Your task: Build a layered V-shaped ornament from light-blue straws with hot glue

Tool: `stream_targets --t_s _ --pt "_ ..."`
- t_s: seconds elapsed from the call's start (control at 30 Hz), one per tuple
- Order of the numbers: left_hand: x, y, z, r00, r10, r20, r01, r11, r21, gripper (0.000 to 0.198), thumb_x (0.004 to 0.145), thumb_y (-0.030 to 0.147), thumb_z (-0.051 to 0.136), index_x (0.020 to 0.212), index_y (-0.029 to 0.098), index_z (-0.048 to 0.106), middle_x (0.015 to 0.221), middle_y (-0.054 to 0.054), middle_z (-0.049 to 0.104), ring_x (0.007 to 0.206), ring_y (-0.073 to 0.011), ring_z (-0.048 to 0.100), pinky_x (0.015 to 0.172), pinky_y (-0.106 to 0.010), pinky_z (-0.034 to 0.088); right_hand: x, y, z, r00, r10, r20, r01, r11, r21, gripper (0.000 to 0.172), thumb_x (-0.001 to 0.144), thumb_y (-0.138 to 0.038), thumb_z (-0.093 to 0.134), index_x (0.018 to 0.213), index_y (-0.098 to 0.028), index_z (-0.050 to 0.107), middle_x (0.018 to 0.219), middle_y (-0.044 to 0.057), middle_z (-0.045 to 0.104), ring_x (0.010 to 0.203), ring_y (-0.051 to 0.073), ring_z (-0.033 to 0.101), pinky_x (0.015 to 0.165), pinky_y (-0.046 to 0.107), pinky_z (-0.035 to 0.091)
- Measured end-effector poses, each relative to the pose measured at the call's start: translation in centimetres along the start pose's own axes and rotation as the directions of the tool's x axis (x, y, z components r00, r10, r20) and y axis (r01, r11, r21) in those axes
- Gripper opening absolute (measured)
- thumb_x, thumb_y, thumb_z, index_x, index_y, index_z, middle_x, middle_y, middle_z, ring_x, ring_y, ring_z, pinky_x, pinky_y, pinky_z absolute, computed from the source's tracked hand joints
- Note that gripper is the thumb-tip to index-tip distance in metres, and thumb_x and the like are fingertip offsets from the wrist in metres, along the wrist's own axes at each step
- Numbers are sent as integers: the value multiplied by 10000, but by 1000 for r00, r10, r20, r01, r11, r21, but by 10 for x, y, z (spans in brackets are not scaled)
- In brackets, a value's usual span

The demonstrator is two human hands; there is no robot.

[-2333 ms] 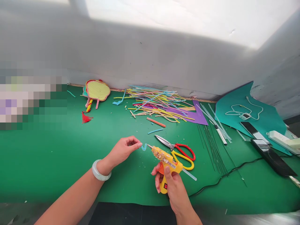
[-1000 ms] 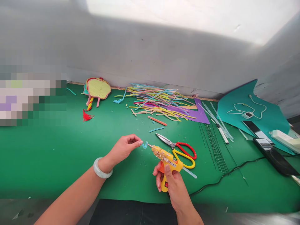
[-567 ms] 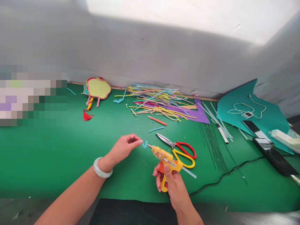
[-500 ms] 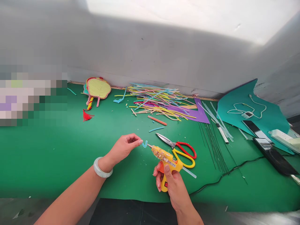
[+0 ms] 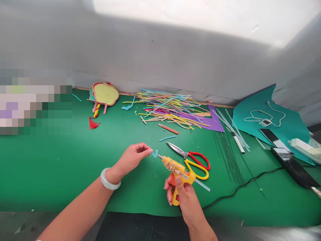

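Toward the near middle of the green desk (image 5: 62,174), both hands are raised in front of the wearer, each forearm reaching in across the near edge. The left hand (image 5: 135,157) has its grip closed to a fine pinch on the left end of a bent blue piece (image 5: 155,154), shaped like a V. The right hand (image 5: 184,199) has its grip wrapped around the handle of a yellow glue gun (image 5: 175,168), whose nozzle points left at the blue piece; I cannot tell whether they touch. Green surface spreads widely to the left of the left hand, while the far edge runs along a grey wall (image 5: 150,50). Room is tighter on the right: scissors (image 5: 185,155) lie just beyond the gun, a black cable (image 5: 235,192) snakes across near the right forearm, and dark thin rods (image 5: 230,162) lie past the scissors. Farther off, an orange tube (image 5: 168,129) and a short blue strip (image 5: 167,138) lie before a heap of coloured strips (image 5: 167,100), partly over a purple sheet (image 5: 217,124). Far left rests a yellow fan-shaped craft (image 5: 105,93); far right, a curled teal sheet (image 5: 245,103).
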State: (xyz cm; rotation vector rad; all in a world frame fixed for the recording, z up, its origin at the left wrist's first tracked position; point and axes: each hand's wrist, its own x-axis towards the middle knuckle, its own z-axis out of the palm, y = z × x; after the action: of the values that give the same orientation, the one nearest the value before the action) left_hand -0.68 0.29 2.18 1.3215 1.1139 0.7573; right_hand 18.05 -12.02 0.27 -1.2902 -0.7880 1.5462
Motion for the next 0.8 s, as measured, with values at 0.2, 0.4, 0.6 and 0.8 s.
stream_targets --t_s 0.2,0.4,0.6,0.8 --pt "-1 4 1 1000 -1 -13 1 1000 3 377 727 551 702 742 177 659 720 3 623 679 -134 512 674 -269 424 0 3 0 1000 -6 -6 6 1000 -5 549 853 -715 505 755 -179 570 524 -16 535 427 92 457 448 225 379" --pt "-1 5 1 1000 -5 -24 5 1000 13 371 731 549 700 734 180 657 722 -1 632 685 -140 524 680 -272 435 0 4 0 1000 -22 0 22 1000 -9 540 858 -703 511 753 -177 573 517 -18 533 421 88 451 439 221 376" --pt "0 3 1 1000 -16 -20 16 1000 -3 357 731 535 703 744 181 657 726 7 625 691 -137 515 679 -268 420 -1 1 1 1000 -21 -7 21 1000 -22 541 840 -714 527 761 -180 565 540 -18 533 436 94 453 459 233 391" --pt "-1 3 1 1000 -12 -13 12 1000 -1 364 735 535 704 746 174 656 727 1 623 690 -136 512 683 -270 424 -1 1 2 1000 -19 -21 19 1000 -23 552 830 -728 525 756 -182 554 544 -20 527 435 92 448 459 233 386"
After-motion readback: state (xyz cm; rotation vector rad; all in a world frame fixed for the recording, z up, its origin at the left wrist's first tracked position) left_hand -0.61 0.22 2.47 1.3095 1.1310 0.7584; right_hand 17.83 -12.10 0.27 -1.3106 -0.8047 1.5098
